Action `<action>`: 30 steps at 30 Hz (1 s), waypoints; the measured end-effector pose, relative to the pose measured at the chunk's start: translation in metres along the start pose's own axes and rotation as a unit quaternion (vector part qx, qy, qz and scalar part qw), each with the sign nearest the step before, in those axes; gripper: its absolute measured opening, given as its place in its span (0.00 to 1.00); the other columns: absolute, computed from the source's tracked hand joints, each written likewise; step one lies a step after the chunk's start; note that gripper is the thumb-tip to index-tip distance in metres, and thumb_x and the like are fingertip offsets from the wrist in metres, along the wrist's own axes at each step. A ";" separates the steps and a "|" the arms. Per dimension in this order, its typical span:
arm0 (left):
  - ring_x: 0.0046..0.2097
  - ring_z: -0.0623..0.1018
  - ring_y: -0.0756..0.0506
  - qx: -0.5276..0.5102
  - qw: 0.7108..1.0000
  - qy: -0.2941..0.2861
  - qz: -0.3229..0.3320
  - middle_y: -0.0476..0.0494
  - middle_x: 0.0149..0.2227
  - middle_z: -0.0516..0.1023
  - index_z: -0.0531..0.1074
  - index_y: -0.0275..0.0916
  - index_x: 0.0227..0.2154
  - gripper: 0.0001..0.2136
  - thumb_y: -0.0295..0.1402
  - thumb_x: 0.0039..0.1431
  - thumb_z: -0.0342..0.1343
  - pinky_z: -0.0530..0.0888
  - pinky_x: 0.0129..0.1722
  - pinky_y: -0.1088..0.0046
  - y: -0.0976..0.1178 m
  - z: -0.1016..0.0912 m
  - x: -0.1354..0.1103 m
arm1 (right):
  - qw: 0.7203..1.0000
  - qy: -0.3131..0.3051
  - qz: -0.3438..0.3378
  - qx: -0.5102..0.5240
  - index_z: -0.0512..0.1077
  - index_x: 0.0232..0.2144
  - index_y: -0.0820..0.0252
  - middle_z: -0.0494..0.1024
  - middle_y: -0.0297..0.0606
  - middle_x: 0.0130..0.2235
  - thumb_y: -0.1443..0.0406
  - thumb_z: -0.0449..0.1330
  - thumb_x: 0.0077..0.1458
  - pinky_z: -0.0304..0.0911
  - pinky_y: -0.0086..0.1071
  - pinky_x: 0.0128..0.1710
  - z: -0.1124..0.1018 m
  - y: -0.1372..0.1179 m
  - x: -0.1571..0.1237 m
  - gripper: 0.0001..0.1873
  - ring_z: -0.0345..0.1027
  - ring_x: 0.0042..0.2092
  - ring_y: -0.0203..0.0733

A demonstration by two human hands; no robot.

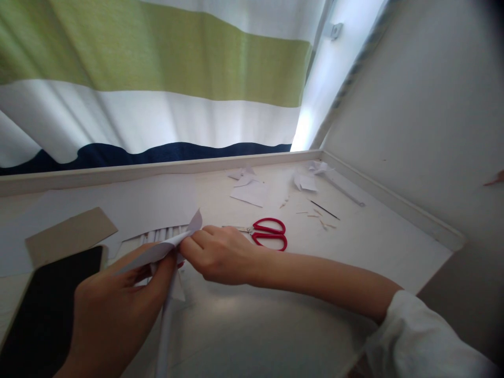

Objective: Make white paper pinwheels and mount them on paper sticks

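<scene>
A white paper pinwheel [158, 252] with folded, curling blades is between my two hands, and a rolled white paper stick [163, 341] runs down from it. My left hand [114, 302] pinches it from below, thumb against the paper. My right hand [220, 254] has its fingers closed at the pinwheel's middle; what lies under the fingertips is hidden. Just beyond my right hand lie red-handled scissors [269, 234], their blades partly covered. Several white paper rolls [161, 234] show behind my left hand.
To the left are a black-screened phone or tablet [51, 310], brown cardboard [71, 234] and large white paper sheets [153, 197]. Farther back lie cut paper pieces [250, 193], a thin dark rod [325, 210], small sticks [325, 224] and another stick-mounted pinwheel [319, 167]. A raised rim borders the table.
</scene>
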State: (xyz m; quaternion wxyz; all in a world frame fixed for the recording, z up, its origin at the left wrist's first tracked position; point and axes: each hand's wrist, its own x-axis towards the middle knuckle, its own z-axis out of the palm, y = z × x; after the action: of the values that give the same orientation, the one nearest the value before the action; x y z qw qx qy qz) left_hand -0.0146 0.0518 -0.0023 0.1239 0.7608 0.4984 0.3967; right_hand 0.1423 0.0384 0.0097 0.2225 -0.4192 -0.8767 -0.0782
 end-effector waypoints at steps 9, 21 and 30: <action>0.22 0.73 0.50 0.025 1.000 0.007 0.018 0.59 0.19 0.73 0.73 0.46 0.24 0.03 0.36 0.45 0.56 0.67 0.23 0.80 -0.001 0.002 -0.002 | 1.000 -0.011 0.013 0.000 0.65 0.31 0.67 0.74 0.39 0.28 0.75 0.48 0.48 0.52 0.30 0.21 0.001 0.001 -0.002 0.09 0.65 0.28 0.41; 0.22 0.73 0.50 0.046 0.999 -0.020 0.006 0.60 0.18 0.73 0.73 0.46 0.26 0.03 0.33 0.45 0.55 0.66 0.22 0.80 0.002 -0.001 0.003 | 0.973 0.031 0.169 0.156 0.65 0.27 0.61 0.74 0.33 0.26 0.70 0.46 0.55 0.57 0.23 0.27 0.009 -0.012 -0.002 0.10 0.67 0.28 0.33; 0.24 0.75 0.49 0.054 0.998 -0.043 0.004 0.58 0.23 0.77 0.73 0.46 0.29 0.06 0.33 0.46 0.53 0.68 0.24 0.80 0.005 -0.001 0.007 | 0.956 0.028 0.215 0.195 0.66 0.25 0.62 0.73 0.31 0.24 0.69 0.46 0.56 0.55 0.20 0.22 0.019 -0.013 0.001 0.12 0.66 0.26 0.30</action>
State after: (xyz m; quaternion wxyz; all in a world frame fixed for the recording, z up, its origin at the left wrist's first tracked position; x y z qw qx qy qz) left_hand -0.0108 0.0557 0.0044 0.1027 0.7850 0.5101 0.3363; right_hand 0.1254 0.0366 -0.0057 0.3359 -0.5441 -0.7572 0.1329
